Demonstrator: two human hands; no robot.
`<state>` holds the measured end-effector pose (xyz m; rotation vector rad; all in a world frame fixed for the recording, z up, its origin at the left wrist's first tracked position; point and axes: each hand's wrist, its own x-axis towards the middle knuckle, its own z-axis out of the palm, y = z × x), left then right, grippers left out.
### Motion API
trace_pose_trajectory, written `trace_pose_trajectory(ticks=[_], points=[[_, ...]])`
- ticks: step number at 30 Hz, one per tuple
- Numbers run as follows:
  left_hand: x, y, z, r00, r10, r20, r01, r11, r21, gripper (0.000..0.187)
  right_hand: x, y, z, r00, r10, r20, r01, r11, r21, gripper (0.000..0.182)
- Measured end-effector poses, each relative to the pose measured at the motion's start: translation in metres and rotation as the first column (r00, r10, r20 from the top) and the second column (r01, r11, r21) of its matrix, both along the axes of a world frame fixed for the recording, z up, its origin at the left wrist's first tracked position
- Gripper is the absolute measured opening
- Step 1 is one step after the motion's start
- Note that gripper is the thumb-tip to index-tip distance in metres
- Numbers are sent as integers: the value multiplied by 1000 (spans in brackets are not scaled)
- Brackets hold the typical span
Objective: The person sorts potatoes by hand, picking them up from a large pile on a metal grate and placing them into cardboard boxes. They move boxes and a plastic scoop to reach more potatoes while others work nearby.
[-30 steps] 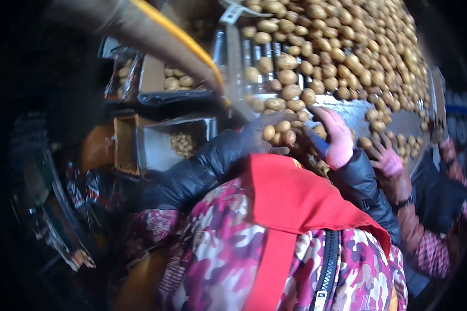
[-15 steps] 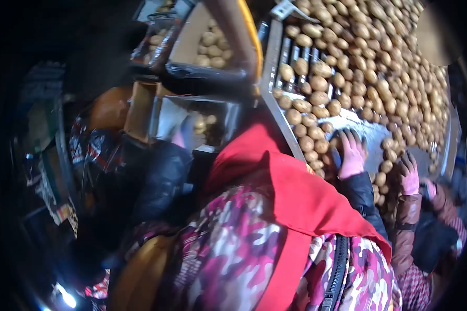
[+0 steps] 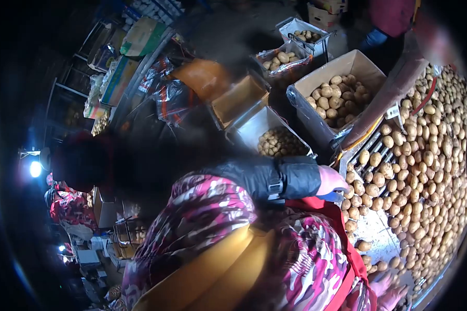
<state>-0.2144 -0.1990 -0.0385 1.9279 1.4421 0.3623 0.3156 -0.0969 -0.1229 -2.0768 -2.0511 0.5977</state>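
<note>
1. Left hand (image 3: 334,181), right of centre: its fingers curl down at the left edge of the counter (image 3: 371,228), next to the nearest potatoes (image 3: 420,192). Whether it grips any I cannot tell, as the fingertips are hidden. The right hand cannot be made out for certain; two gloved hands (image 3: 393,299) show at the lower right, and whose they are is unclear.
2. The potatoes spread across the right side of the frame, thickest toward the right edge. Likely risk: a loose one rolls over the near edge if the curled fingers nudge it, since they are round and lie close to that edge.
3. The slats (image 3: 386,154) at the counter's upper left have dark gaps; a fingertip or a small potato could perhaps catch there.
4. The black sleeve (image 3: 298,176) passes just below the white box (image 3: 251,128) of small potatoes near the centre. A careless swing could knock its rim or scatter its load.
5. Compared with half a second ago, the view is turned toward the left: the counter fills the right side, and a bright lamp (image 3: 35,168) shows at the left. The left hand, then over the white box, is now at the counter's edge.
</note>
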Motion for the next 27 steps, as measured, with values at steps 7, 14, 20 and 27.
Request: trace_pose_trajectory(ticks=[7,14,20,27], points=[[33,44,9,954,-241,176,207,959,194,48,-23,-40,41,989,29,146,-76,941,330,46],[64,84,24,985,-171,9,165,962,217,50,-98,-40,43,982,185,42,-189,936,298,62],[100,158,16,983,-148,-111,181,897,403,56,-123,11,78,960,278,31,-262,852,453,54],[153,246,9,981,5,-196,47,965,259,74,-141,104,85,996,81,-35,-54,872,486,80]])
